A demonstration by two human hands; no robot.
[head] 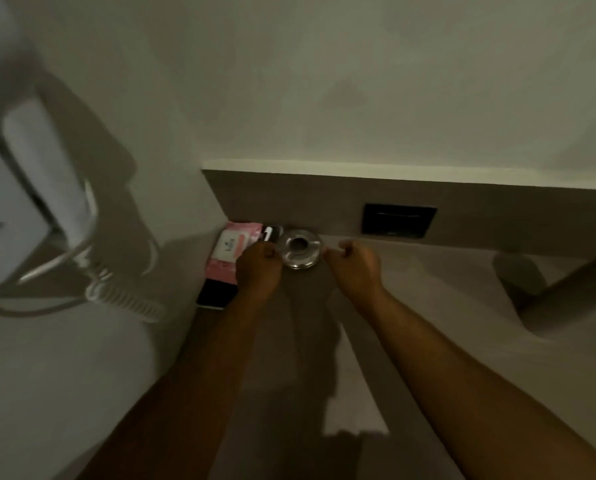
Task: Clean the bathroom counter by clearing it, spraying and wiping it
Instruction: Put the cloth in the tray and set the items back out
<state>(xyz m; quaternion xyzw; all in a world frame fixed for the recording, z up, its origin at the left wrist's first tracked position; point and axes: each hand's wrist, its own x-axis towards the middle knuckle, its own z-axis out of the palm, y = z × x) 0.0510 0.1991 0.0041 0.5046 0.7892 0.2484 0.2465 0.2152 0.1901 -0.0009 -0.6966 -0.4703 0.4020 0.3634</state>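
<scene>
A round clear glass dish (300, 249) sits at the back of the grey counter (411, 306), against the backsplash. Left of it lies a pink wipes pack (225, 252) resting on a flat black item (213, 296), and a small black and white object (270, 233) sits behind. My left hand (258, 268) hovers curled at the dish's left rim, over the pack's right edge. My right hand (357, 266) is just right of the dish, fingers loosely curled and apart from the glass. Neither hand visibly holds anything.
A white wall-mounted hair dryer (30, 188) with a coiled cord (123, 299) hangs on the left wall. A black rectangular panel (398, 220) is set into the backsplash. A dark rounded shape (518, 275) stands at the right of the counter.
</scene>
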